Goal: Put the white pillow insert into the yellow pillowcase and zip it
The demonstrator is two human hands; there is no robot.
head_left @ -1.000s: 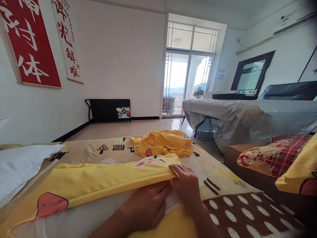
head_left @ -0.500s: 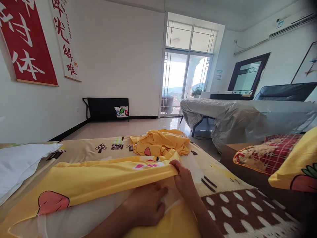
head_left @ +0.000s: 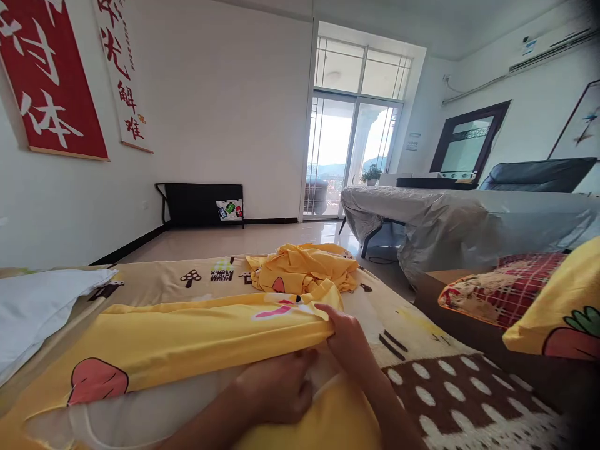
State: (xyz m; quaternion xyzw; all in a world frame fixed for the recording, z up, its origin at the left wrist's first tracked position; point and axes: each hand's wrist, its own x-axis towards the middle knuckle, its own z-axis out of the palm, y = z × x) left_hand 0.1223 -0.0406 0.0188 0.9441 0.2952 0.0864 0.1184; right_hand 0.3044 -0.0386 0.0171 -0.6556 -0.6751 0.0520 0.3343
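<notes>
A yellow pillowcase [head_left: 187,337] printed with a carrot lies across the bed in front of me, its long opening facing me. Inside the opening shows a white pillow [head_left: 154,406] with a piped edge. My right hand [head_left: 349,340] pinches the upper rim of the opening at its right end and pulls it taut. Below that rim, in the opening, my left hand [head_left: 281,387] is closed in a fist on the white pillow; its fingertips are hidden. More yellow cloth spreads under the left wrist.
A crumpled yellow cloth [head_left: 304,269] lies farther back on the patterned blanket [head_left: 431,387]. At the left is a white pillow or cushion [head_left: 42,312]. A plaid cushion [head_left: 506,287] and a yellow carrot-print pillow [head_left: 557,319] sit at the right. Beyond stands a plastic-covered table [head_left: 450,219].
The pillowcase rim has been drawn slightly to the left and tighter by my right hand. My left hand stays nearly in place, and the view has shifted a little.
</notes>
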